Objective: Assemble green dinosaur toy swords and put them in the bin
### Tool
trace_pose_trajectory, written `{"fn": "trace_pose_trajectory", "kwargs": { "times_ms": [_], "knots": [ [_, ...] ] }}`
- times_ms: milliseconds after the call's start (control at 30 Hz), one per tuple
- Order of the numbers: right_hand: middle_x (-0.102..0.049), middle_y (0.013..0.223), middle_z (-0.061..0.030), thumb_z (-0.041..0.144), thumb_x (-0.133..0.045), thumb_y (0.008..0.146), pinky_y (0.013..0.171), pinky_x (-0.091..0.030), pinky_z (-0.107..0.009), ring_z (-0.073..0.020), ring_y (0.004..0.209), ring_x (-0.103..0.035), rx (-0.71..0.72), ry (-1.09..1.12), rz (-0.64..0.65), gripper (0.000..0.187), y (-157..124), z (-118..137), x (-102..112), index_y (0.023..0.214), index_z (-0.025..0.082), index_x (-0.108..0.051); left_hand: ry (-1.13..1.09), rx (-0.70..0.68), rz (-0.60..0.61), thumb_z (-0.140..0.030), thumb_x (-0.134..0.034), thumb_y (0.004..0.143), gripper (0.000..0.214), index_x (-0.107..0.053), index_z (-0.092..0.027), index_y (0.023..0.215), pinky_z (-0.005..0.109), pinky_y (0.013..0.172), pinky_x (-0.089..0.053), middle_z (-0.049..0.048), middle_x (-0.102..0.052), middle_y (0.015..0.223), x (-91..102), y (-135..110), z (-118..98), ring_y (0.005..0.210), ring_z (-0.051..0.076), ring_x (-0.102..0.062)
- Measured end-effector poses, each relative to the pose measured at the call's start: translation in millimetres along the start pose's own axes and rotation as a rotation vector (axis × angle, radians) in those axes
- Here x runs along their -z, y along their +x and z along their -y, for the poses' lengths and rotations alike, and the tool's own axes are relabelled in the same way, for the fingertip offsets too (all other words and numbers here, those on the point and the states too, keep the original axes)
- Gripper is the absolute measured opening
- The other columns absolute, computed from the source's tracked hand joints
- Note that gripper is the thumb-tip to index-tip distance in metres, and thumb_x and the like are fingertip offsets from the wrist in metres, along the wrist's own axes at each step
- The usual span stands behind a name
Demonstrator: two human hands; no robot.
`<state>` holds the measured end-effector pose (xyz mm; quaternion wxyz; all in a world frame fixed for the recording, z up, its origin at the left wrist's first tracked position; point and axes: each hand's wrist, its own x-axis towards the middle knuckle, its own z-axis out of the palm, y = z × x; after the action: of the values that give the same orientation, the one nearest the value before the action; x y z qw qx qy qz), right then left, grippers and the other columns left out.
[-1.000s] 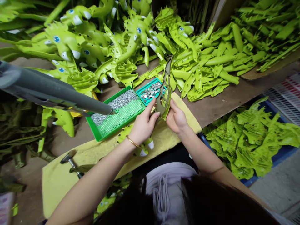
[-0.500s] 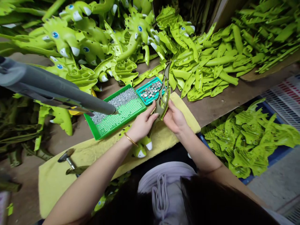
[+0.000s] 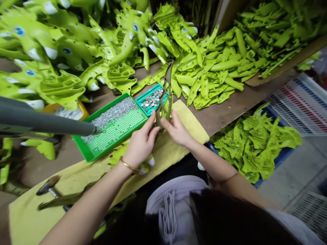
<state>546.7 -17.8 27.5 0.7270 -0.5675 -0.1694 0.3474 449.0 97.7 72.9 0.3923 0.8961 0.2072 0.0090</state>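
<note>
My left hand (image 3: 140, 144) is closed on a long, curved dark olive plastic part (image 3: 168, 77), which points up and away. Closed on a slim lime-green plastic shell piece (image 3: 168, 103) beside it is my right hand (image 3: 179, 132), with its thumb across the lower end. The two pieces lie against each other; whether they are joined I cannot tell. Beneath my left hand a lime-green toy dinosaur part (image 3: 116, 154) with white claws lies on the yellow cloth (image 3: 189, 119), partly hidden. Just beyond my hands sits a teal tray (image 3: 140, 101) of small silver discs.
A grey powered screwdriver (image 3: 58, 119) juts in from the left above a green tray of screws (image 3: 89, 156). On the cloth lie a hammer (image 3: 51, 190) and an olive part (image 3: 68, 197). Green pieces (image 3: 217, 68) pile up behind; a blue crate (image 3: 281, 160) holds more at right.
The view has swung, so the bench appears further left. My right thumb has moved across the lower end of the pieces, and my hands are closer together. The same pieces stay in my hands.
</note>
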Motion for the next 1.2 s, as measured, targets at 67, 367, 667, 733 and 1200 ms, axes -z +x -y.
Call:
{"fn": "trace_pose_trajectory", "kwargs": {
  "times_ms": [67, 367, 667, 733, 1200],
  "knots": [
    [-0.068, 0.095, -0.0016, 0.049, -0.062, 0.083, 0.086, -0.055, -0.036, -0.0188, 0.092, -0.065, -0.004, -0.274, -0.013, 0.035, -2.8, -2.4, 3.7, 0.107, 0.024, -0.054, 0.121, 0.006, -0.01, -0.036, -0.046, 0.094, 0.06, -0.033, -0.024, 0.151, 0.036, 0.093, -0.053, 0.0057, -0.069, 0.124, -2.7, -4.0, -2.2, 0.107, 0.025, -0.069],
    [-0.069, 0.082, 0.001, 0.046, -0.053, 0.089, 0.068, -0.054, -0.031, -0.0171, 0.075, -0.066, 0.039, -0.372, 0.06, 0.046, -10.8, 0.6, 14.0, 0.13, 0.027, -0.043, 0.082, 0.026, -0.001, -0.047, -0.046, 0.09, 0.063, -0.042, -0.015, 0.144, 0.039, 0.085, -0.054, 0.0139, -0.068, 0.121, -12.2, -3.3, -3.7, 0.094, 0.027, -0.069],
    [-0.064, 0.107, -0.0149, 0.014, -0.058, 0.077, 0.101, -0.043, -0.052, -0.0314, 0.11, -0.057, 0.161, -1.488, -0.374, 0.018, 61.0, 85.0, 208.2, 0.092, 0.015, -0.067, -0.346, 0.096, 0.227, -0.05, -0.062, 0.076, 0.046, -0.062, -0.018, 0.108, 0.045, 0.096, -0.051, 0.0081, -0.07, 0.11, -6.0, 12.9, -0.4, 0.101, 0.029, -0.064],
    [-0.064, 0.101, -0.0125, 0.017, -0.061, 0.076, 0.095, -0.047, -0.05, -0.0301, 0.102, -0.058, 0.143, -1.542, -0.282, 0.017, 73.5, 86.2, 223.3, 0.092, 0.017, -0.067, -0.334, 0.094, 0.249, -0.052, -0.061, 0.076, 0.049, -0.061, -0.017, 0.11, 0.044, 0.097, -0.049, 0.0088, -0.069, 0.113, -7.8, 10.3, 1.0, 0.103, 0.029, -0.064],
    [-0.064, 0.073, -0.0004, 0.028, -0.062, 0.084, 0.071, -0.05, -0.032, -0.0108, 0.069, -0.057, 0.261, -0.869, -0.484, 0.01, 103.5, 141.4, 244.6, 0.085, 0.02, -0.057, -0.247, 0.166, 0.338, -0.061, -0.061, 0.073, 0.06, -0.061, -0.017, 0.113, 0.044, 0.098, -0.048, 0.0097, -0.068, 0.116, 4.8, -2.5, 22.6, 0.107, 0.03, -0.063]
  ]
}}
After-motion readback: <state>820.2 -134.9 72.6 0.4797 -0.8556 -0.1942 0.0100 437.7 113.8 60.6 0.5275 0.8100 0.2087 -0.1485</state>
